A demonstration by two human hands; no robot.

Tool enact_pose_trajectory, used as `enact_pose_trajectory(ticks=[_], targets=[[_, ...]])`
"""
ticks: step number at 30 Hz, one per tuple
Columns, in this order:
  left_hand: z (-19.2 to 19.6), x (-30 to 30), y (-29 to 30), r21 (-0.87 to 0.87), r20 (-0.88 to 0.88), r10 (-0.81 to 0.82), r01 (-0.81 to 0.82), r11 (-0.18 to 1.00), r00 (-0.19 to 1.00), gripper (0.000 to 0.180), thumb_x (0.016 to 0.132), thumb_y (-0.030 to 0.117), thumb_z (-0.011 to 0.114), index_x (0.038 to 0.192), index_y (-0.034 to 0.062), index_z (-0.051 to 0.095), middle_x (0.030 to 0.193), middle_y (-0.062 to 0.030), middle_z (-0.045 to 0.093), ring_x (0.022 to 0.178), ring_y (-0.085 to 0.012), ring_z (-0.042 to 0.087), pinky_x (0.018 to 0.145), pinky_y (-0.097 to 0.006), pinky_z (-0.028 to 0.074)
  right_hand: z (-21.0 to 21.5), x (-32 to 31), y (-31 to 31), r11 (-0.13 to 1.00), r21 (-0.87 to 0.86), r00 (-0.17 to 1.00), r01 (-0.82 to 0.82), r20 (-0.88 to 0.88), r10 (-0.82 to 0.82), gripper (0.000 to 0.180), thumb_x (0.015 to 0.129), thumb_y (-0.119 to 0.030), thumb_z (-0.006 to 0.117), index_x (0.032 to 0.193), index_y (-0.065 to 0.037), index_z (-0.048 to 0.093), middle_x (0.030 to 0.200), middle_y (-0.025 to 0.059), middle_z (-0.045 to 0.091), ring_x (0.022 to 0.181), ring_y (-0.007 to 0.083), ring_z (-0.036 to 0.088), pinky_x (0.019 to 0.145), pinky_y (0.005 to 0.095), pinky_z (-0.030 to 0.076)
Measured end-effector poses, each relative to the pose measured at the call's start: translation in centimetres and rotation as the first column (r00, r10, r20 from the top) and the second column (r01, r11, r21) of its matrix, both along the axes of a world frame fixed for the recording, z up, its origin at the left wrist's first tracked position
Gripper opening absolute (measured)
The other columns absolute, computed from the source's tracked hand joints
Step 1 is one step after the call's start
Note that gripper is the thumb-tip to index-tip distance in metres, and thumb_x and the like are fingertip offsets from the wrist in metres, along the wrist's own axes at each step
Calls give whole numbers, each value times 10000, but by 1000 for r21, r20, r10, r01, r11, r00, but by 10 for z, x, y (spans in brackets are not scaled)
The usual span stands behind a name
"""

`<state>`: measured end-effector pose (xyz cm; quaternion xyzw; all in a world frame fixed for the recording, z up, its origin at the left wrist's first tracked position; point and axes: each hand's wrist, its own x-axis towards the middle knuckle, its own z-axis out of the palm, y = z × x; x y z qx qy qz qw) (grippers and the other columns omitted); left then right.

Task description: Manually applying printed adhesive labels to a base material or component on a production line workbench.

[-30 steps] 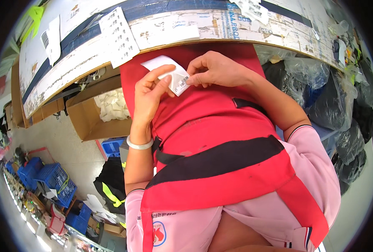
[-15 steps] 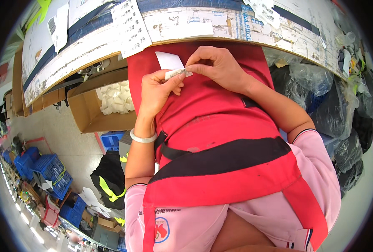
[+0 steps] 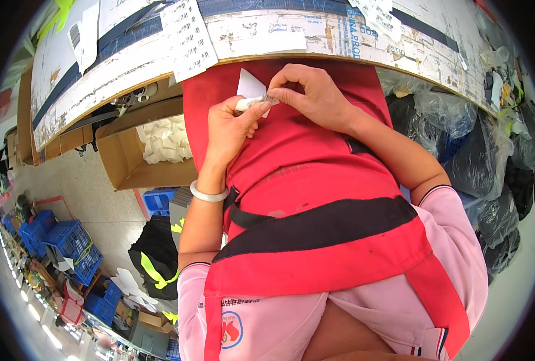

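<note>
Above the red apron (image 3: 315, 162), my left hand (image 3: 226, 127) grips a small white paper label (image 3: 248, 103) between thumb and fingers. The label is bent over the fingers and bears dark print, while a pointed white flap (image 3: 250, 85) stands up behind it. At the label's right end, thumb and forefinger of my right hand (image 3: 309, 96) are pinched together on its edge. Whether a layer is being lifted there is too small to tell. A pale bangle (image 3: 207, 195) circles my left wrist.
The worn white table edge (image 3: 267, 43) runs just beyond my hands. A barcode label sheet (image 3: 189, 39) overhangs it. Below left, an open cardboard box (image 3: 120, 159) holds crumpled whitish pieces (image 3: 164, 139). Clear plastic bags (image 3: 448, 120) crowd the right side; blue crates (image 3: 78, 249) stand lower left.
The white flap behind the label has swung upright and to the right. My left hand has shifted slightly right and turned the label a little; the right hand has barely moved.
</note>
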<state>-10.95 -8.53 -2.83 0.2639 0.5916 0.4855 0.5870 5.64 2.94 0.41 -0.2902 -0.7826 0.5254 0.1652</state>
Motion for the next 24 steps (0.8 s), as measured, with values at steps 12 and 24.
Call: enact_pose_trajectory(ticks=[12,24], targets=[[-5,-7,0,55,47,46,-49,997,998,559,985,434,406,829,-34,669,682,-101,639,546,-138,576,494,-242,448,24,0,73,951,-240,978,196,113,-173,194,881,-190,623,890,2,646,741,41,632,644,96,608,554,214,501],[-9,-6,2,24,94,64,-67,997,993,422,970,340,495,823,-14,673,663,-73,636,534,-112,571,471,-223,439,17,-11,83,937,-286,971,202,187,-152,186,868,-202,654,885,-18,631,696,16,609,607,66,585,537,179,486]])
